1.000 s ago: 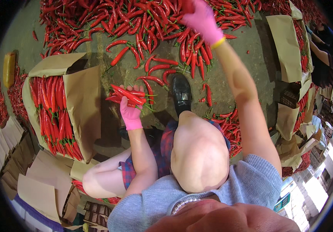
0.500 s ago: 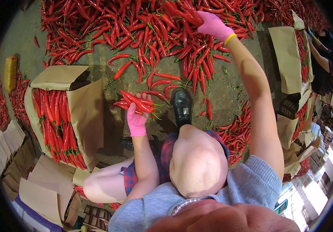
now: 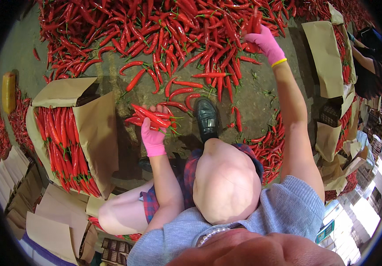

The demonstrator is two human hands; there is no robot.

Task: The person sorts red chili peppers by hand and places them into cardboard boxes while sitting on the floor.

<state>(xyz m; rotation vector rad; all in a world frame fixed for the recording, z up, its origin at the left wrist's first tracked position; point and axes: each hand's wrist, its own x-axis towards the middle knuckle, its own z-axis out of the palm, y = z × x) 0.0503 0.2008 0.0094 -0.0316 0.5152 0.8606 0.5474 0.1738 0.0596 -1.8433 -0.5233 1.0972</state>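
Note:
In a pink glove, my left hand [image 3: 154, 141] is closed around a small bunch of red chili peppers [image 3: 152, 118], their green stems pointing right. My right hand [image 3: 268, 45], gloved in pink with a yellow cuff, is stretched out over the right part of a big pile of red chilies [image 3: 164, 26]. Its fingers are closed on chili peppers [image 3: 255, 22], somewhat blurred. Left of my left hand stands a brown paper-lined box [image 3: 97, 133], packed with neatly laid chilies [image 3: 62, 142].
My black shoe [image 3: 207, 119] stands before the pile, near several loose chilies [image 3: 181, 91]. A smaller chili heap [image 3: 268, 153] lies right of my knee. Paper-lined boxes [image 3: 326, 57] line the right side, where another person [image 3: 372, 71] works. Folded cardboard [image 3: 51, 226] lies lower left.
My right hand has moved to the right and slightly nearer, with chilies in it. One chili now lies crosswise at the pile's near edge. My left hand keeps its bunch almost in place.

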